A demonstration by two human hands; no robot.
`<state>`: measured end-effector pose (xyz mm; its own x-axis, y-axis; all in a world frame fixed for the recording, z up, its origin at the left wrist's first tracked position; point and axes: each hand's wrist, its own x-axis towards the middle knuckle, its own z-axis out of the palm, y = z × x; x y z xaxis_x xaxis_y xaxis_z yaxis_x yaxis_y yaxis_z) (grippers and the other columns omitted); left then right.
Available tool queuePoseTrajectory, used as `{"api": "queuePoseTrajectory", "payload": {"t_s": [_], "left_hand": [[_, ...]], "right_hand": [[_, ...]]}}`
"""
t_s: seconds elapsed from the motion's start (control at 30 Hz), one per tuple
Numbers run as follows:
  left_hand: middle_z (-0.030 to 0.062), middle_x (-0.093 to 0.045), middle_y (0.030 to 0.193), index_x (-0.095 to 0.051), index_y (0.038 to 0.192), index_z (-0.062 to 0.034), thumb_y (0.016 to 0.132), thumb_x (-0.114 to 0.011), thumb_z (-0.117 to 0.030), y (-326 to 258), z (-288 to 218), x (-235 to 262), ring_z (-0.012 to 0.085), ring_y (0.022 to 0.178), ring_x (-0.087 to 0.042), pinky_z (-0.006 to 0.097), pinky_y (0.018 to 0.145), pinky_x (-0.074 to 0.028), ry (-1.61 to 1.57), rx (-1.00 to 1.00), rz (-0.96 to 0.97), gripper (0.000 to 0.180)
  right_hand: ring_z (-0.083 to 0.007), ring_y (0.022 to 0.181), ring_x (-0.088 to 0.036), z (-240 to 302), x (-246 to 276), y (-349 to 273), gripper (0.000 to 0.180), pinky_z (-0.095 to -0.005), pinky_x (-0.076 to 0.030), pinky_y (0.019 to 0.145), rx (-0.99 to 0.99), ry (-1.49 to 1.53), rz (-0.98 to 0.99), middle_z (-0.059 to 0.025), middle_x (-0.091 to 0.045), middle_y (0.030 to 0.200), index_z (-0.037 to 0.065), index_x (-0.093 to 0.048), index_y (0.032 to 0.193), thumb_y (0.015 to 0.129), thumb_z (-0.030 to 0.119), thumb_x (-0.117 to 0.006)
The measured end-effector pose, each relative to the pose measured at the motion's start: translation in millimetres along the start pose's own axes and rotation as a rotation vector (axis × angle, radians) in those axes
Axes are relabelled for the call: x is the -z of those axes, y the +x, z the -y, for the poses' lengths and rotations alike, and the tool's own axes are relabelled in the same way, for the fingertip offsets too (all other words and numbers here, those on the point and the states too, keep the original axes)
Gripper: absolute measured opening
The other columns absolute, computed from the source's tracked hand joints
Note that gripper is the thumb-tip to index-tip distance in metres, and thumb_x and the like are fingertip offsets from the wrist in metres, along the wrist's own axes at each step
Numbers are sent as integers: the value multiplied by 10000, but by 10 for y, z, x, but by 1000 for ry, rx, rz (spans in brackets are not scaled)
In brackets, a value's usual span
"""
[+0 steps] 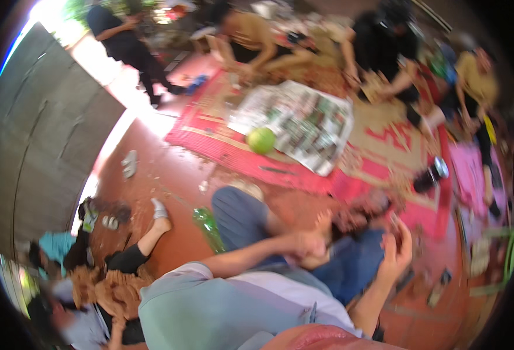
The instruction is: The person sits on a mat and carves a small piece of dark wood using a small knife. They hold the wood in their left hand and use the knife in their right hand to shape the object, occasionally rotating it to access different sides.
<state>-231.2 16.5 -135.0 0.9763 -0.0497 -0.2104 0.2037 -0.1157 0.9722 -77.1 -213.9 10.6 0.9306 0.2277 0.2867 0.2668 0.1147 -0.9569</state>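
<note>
I sit cross-legged in blue trousers (350,271). My left hand (309,244) is over my lap beside my bare foot (323,224); motion smears its fingers, and I cannot see whether it holds anything. Raised above my right knee, my right hand (398,248) is open, its thumb and fingers apart. A blurred reddish-brown clump (359,214) lies just past my foot, between the two hands. Farther out, a round green fruit (261,140) rests at the near edge of spread newspaper (318,125). A thin dark strip (277,170) lies on the red mat (210,143).
A dark cylinder with a shiny end (431,175) lies on the mat at right. A green plastic bottle (208,229) is by my left knee. Several people sit around the mat; another (131,44) stands back left. A green-framed stool (509,256) is at far right.
</note>
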Motion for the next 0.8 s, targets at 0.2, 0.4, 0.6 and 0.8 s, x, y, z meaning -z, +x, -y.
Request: {"api": "queuePoseTrajectory", "payload": {"t_s": [0.2,0.4,0.6,0.8], "left_hand": [[169,-376,1421,-211,1451,-62,765,-734,-262,665,-1413,247,271,1325,-354,442,1088,-278,-38,-320,-331,886],[169,-383,1410,-218,1459,-72,665,-820,-284,1111,-1864,66,288,1331,-341,402,1096,-268,347,-577,-158,1019],[125,-652,991,-552,1169,-26,890,-576,-187,1573,-1626,-236,170,919,-613,326,816,-491,-63,-425,-367,323],[151,-667,889,-640,990,-21,859,-504,-99,1524,-1916,-496,246,826,-664,339,759,-519,148,-617,-424,204]], "right_hand": [[-95,710,-607,210,278,-104,241,-194,-458,568,-76,218,-15,-66,-632,930,12,-584,1106,869,25,-627],[-65,701,-567,228,375,15,166,-186,-431,568,60,62,-260,-30,-589,1008,25,-646,1019,854,37,-650],[-147,680,-560,250,47,552,154,-262,-438,595,422,-421,-9,-60,-594,816,35,-704,884,738,-7,-726],[-158,673,-513,-61,394,311,150,-258,-418,604,242,-280,-157,-41,-534,748,30,-590,736,693,-44,-713]]}}
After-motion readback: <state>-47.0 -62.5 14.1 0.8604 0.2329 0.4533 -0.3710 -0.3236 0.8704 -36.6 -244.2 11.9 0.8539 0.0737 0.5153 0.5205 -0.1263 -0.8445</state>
